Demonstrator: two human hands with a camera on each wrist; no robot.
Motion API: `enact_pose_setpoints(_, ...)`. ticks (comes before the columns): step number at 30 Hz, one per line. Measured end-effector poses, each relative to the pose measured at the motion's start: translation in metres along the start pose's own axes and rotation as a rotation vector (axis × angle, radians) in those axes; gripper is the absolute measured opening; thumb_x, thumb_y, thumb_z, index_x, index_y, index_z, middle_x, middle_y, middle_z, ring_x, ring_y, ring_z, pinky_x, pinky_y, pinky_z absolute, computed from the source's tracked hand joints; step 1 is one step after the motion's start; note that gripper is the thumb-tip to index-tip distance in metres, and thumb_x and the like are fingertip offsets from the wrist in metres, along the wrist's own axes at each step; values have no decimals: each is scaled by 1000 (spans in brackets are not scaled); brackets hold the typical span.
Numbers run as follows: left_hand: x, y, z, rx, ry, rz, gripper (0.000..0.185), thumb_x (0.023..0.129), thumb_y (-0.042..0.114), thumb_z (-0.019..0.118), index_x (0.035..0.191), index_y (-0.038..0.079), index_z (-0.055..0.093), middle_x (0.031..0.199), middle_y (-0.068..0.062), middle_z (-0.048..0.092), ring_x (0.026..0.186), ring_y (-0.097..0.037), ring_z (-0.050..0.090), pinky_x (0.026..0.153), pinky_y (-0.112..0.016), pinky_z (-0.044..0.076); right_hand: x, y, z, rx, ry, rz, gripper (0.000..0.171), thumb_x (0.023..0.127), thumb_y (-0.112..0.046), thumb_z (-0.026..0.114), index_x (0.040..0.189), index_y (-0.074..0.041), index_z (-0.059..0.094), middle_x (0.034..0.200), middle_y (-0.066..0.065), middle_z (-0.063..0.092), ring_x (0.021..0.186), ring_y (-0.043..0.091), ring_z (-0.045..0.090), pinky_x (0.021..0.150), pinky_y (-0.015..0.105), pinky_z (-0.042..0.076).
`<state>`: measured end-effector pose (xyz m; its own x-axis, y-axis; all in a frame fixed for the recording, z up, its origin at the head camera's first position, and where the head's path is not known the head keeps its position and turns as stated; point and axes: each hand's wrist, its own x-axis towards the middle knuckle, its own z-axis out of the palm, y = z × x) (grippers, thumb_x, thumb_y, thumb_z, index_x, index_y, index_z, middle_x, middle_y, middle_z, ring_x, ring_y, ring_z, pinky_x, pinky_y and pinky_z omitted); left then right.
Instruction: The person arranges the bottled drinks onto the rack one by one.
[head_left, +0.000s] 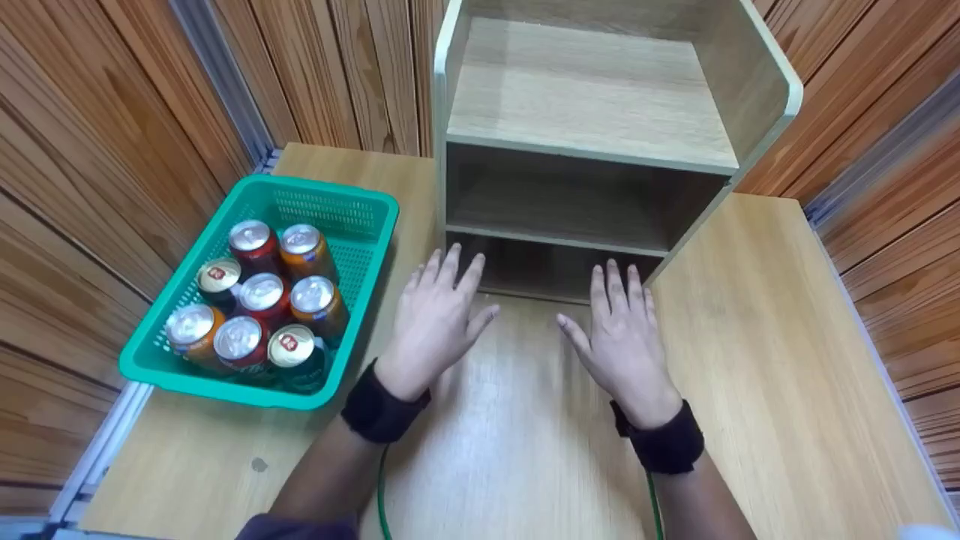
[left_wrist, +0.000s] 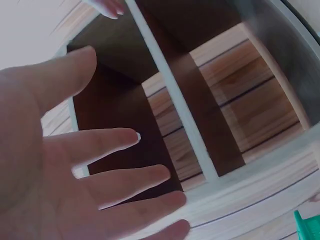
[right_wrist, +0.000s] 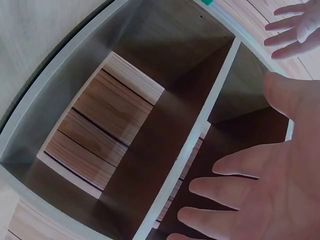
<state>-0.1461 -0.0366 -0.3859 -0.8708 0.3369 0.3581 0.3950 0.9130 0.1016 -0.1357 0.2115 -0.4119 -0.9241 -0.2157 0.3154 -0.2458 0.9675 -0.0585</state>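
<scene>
Two bare hands, each with a black wrist strap, are laid out palm-down over a light wooden table. Left hand: fingers straight and spread wide, holding nothing, tips pointing at the lowest opening of a wooden shelf unit that stands just beyond them. Right hand: fingers likewise straight and slightly fanned, holding nothing, tips just short of the same bottom opening. Whether the palms touch the tabletop cannot be told. The shelf unit is open-fronted, with three tiers and pale edging; both wrist views look past the fingers into its dark compartments, where slatted wood panelling shows through the open back. A green perforated plastic basket sits on the table to the outer side of the left hand's fingers, near but not touching them. It holds eight upright drink cans packed close together, red, orange and dark green, with silver tops. Wooden panelled walls enclose the table.
</scene>
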Motion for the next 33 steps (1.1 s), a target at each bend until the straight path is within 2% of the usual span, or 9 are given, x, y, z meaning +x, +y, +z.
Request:
enact_pose_setpoints(3,7,-8,-4,-18,93,1,60,84,51,50,130,13,46,131,-19,42,117,-36,41,93,-49,35,7,5,-4,6,56,-6,78,87,-58,37,139,-2,24,142,19,22,131,35,10,102,52,17)
enact_pose_setpoints(7,12,-23,-12,-35,198,-4,55,83,46,55,124,10,52,124,-20,49,109,-36,47,88,-49,40,18,9,-4,20,198,-36,72,87,-53,44,135,0,34,137,20,34,128,36,23,101,49,23)
enact_pose_setpoints(12,12,-49,-31,-18,266,-12,51,82,44,58,118,7,56,113,-20,56,98,-35,54,76,-49,46,29,10,2,36,361,-125,62,85,-43,53,127,3,46,127,22,46,120,37,37,100,44,28)
enact_pose_setpoints(18,4,-90,-75,-47,170,-150,54,85,46,52,123,7,53,118,-18,54,103,-36,51,79,-52,44,30,16,4,58,465,-151,53,84,-35,57,120,4,52,118,22,53,112,37,45,98,41,33)
enact_pose_setpoints(24,-3,-139,-110,-103,160,-285,55,87,50,46,125,10,52,119,-13,55,103,-36,52,72,-55,44,26,31,2,73,514,-108,50,85,-33,57,118,3,54,121,21,51,113,36,44,99,41,31)
enact_pose_setpoints(25,-3,-148,-113,-118,143,-318,57,86,52,44,126,12,51,121,-12,54,101,-36,53,67,-54,45,26,35,2,84,542,-91,49,84,-32,58,118,3,54,123,19,50,115,35,43,99,40,31)
enact_pose_setpoints(29,-7,-187,-117,-184,20,-444,64,85,57,40,132,14,45,125,-13,50,105,-41,49,72,-57,40,25,58,4,151,682,4,54,83,-30,60,126,0,47,135,15,39,123,29,35,102,39,26)
enact_pose_setpoints(31,-11,-203,-112,-203,-35,-476,68,85,59,39,132,10,44,124,-16,50,105,-42,48,75,-58,38,25,72,8,212,728,75,63,83,-31,60,133,-1,37,141,11,28,127,25,28,104,36,22)
enact_pose_setpoints(33,-16,-215,-106,-221,-66,-489,70,84,59,38,131,7,44,123,-18,51,108,-43,45,81,-61,34,28,83,14,325,744,152,72,83,-33,60,139,-3,26,145,6,21,129,19,25,104,32,22)
